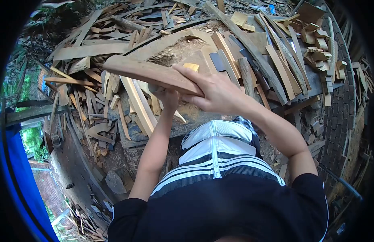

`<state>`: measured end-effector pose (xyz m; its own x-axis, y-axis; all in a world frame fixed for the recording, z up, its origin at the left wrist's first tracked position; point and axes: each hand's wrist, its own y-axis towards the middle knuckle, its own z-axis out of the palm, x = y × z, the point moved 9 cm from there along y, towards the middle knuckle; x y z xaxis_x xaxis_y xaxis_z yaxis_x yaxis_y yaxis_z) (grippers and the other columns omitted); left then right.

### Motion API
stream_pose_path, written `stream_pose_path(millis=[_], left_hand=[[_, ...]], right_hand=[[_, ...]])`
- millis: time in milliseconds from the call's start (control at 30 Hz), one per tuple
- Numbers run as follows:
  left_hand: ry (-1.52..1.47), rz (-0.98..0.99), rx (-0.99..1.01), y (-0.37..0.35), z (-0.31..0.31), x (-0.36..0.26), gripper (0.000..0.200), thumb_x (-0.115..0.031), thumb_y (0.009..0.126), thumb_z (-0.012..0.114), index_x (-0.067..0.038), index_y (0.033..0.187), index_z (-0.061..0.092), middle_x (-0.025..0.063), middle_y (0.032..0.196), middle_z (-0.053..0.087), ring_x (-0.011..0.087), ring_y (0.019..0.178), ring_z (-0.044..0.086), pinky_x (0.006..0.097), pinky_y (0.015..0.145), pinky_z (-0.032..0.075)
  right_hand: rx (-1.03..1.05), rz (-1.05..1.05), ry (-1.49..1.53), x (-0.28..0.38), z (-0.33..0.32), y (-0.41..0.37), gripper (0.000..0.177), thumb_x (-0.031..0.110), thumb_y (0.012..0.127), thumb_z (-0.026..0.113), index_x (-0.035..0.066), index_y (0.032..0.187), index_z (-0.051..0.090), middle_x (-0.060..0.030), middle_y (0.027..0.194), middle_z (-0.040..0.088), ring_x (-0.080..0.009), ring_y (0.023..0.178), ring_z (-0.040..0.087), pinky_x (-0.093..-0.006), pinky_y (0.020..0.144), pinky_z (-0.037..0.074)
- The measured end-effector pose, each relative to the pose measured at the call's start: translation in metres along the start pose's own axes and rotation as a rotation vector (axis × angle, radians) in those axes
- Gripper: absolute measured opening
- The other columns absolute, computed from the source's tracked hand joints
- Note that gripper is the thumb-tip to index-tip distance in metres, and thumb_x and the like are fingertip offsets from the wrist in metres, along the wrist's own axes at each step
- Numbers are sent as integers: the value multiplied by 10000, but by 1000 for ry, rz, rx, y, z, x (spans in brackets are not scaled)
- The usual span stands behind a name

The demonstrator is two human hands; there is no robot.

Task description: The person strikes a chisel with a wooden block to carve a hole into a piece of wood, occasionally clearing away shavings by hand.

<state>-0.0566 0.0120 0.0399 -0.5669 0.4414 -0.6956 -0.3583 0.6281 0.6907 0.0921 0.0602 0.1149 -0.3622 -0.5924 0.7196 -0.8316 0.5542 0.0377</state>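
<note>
A thick brown wooden board [148, 74] is held up slantwise in front of me, its far end rounded. My right hand [219, 92] is closed around its near right end, fingers over the top and thumb at the lower edge. My left hand [167, 98] is under the board, closed against its underside; the board hides part of its fingers. Below lies a worn wooden work surface [187, 50] with sawdust and a rough hollow. A small pale yellow wood block [191, 67] shows just behind the board.
Long planks [251, 48] lie to the right, beside a stack of curved cut wood pieces [318, 44]. Scrap wood [110, 84] is heaped at the left and back. Pale strips [138, 107] lean near my left forearm. A blue sheet [23, 181] hangs far left.
</note>
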Motion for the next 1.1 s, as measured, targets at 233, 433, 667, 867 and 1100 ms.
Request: stream_pose_path(millis=[233,433,667,867,1100], left_hand=[[-612,-460,-462,4,-17,35,355,-267,970,628,-84,746,422,9,544,416,114,435,387,278,452,351],[-596,-494,-288,23,5,31,351,-236,962,650,-94,745,413,-21,508,407,56,410,351,244,394,300],[-539,-602,-153,26,36,24,309,-187,940,676,-80,747,460,-32,544,449,44,451,410,220,407,316],[-2,-175,-70,32,34,-4,270,-180,913,706,-66,729,544,-39,631,543,46,567,526,224,540,438],[-402,-429,-205,6,27,24,193,-40,779,713,24,941,628,51,907,678,135,810,654,291,749,532]], right_hand=[[-142,137,131,-27,-12,-6,772,286,877,659,188,1528,255,-270,1000,671,-420,929,663,-476,819,501],[-164,221,44,-40,-24,-17,758,311,887,649,210,1527,255,-261,983,671,-426,916,660,-484,813,491],[-209,154,143,-23,-42,-15,735,275,877,665,193,1509,301,-252,1014,672,-406,928,671,-455,825,510],[-513,-305,189,48,-91,-10,724,168,841,689,129,1483,356,-230,1074,665,-366,935,681,-421,813,532],[-103,-10,-93,20,-41,7,804,175,825,689,203,1525,294,-203,1034,672,-352,858,684,-444,775,547]])
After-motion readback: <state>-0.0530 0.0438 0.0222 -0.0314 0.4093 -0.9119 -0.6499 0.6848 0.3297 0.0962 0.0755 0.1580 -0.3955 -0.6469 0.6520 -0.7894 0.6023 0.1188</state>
